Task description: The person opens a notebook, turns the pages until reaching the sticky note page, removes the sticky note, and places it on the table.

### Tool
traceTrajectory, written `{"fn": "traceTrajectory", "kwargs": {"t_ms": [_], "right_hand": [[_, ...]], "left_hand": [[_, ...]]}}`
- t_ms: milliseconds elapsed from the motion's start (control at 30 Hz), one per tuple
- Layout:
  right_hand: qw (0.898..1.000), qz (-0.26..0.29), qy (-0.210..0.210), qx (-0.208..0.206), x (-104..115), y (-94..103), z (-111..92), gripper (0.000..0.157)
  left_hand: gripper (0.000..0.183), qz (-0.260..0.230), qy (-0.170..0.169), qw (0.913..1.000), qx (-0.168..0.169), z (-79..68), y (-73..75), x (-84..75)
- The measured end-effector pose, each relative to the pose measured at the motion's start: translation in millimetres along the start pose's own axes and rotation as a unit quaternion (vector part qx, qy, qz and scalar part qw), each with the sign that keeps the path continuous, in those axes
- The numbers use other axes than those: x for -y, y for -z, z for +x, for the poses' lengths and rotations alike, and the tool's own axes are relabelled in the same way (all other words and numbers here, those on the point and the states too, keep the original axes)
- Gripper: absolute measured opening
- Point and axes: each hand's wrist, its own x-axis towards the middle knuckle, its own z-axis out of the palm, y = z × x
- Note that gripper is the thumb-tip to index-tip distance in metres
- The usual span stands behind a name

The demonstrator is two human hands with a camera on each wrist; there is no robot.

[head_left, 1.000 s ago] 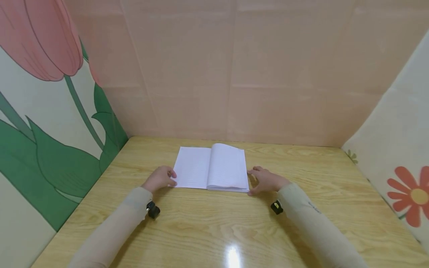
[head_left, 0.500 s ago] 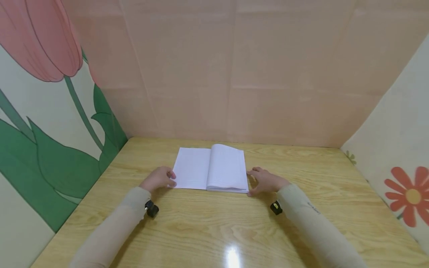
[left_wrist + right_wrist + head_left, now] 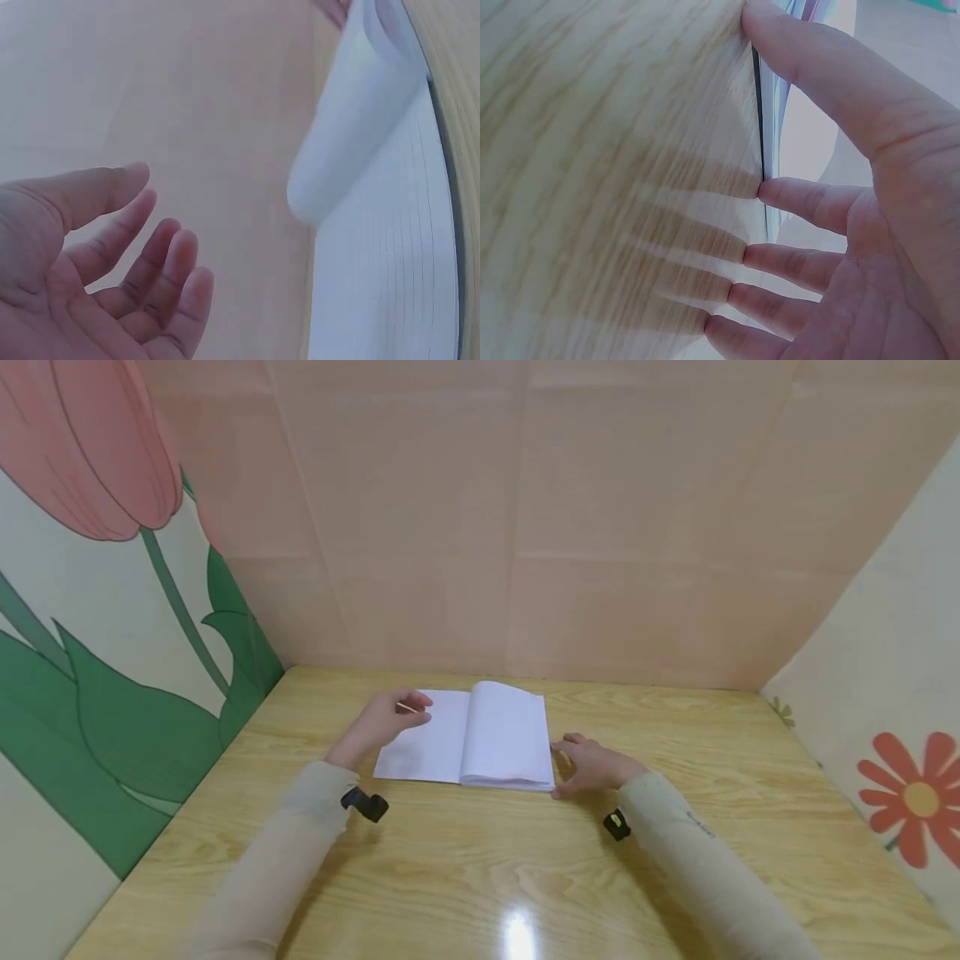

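Steadying the notebook [image 3: 506, 735] gently seems wise: my right grip [image 3: 597, 766] touches its edge, fingers apart; my left grip [image 3: 381, 718] hangs apart, empty.

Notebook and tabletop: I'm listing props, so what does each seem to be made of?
Notebook: most likely matte white paper; its thin, lined pages curl softly. Tabletop: glossy wood or a wood-print covering; it shows brown grain and a bright reflection, but the look leaves open which.
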Motion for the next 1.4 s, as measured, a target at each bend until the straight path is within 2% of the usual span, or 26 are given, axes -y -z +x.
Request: {"fn": "traceTrajectory", "kwargs": {"t_ms": [133, 267, 467, 700, 967, 1267, 1400], "right_hand": [[1.0, -0.003, 0.003, -0.002, -0.7, 0.7, 1.2, 0.092], [1.0, 0.001, 0.001, 0.0, -1.1, 0.5, 2.2, 0.092], [1.0, 0.005, -0.006, 0.0, -1.0, -0.2, 3.1, 0.091], [1.0, -0.002, -0.005, -0.001, -2.1, -1.2, 4.7, 0.091], [1.0, -0.006, -0.009, -0.002, -5.0, -1.2, 7.7, 0.091], [1.0, -0.007, 0.008, -0.012, -3.0, -1.1, 5.5, 0.09], [1.0, -0.001, -0.001, -0.004, -2.3, -1.5, 5.9, 0.089]], "left_hand": [[0.026, -0.027, -0.033, 0.9989, 0.017, 8.0, -25.4, -18.8], [0.023, -0.02, -0.06, 0.9973, 0.037, 14.6, -51.6, -32.2], [0.018, -0.013, -0.049, 0.996, 0.073, 21.7, -87.3, -41.7], [0.02, -0.011, -0.047, 0.9901, 0.132, 29.1, -120.3, -37.6], [0.015, 0.018, -0.016, 0.9892, 0.144, 34.0, -137.3, -32.9], [0.016, 0.065, 0.01, 0.9869, 0.148, 35.9, -143.8, -32.1], [0.019, 0.1, 0.015, 0.9851, 0.139, 36.7, -146.8, -33.0]]}}
